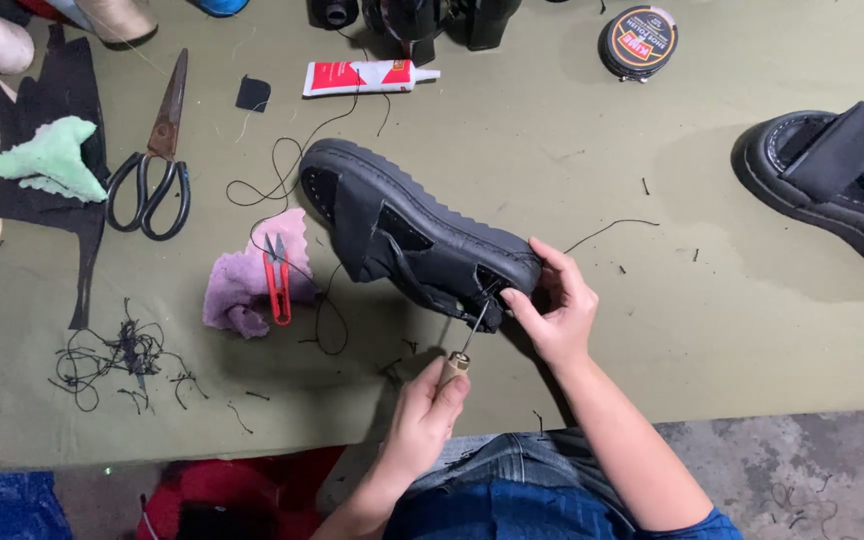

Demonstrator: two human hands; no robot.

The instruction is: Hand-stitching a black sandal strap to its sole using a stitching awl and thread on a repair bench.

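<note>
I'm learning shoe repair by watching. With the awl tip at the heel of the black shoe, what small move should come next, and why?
Probably push the awl through: the left hand grips its wooden handle with the tip at the black shoe heel, which the right hand steadies.

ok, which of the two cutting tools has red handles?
The small snips lying on the pink cloth; the big scissors further left have black handles.
</note>
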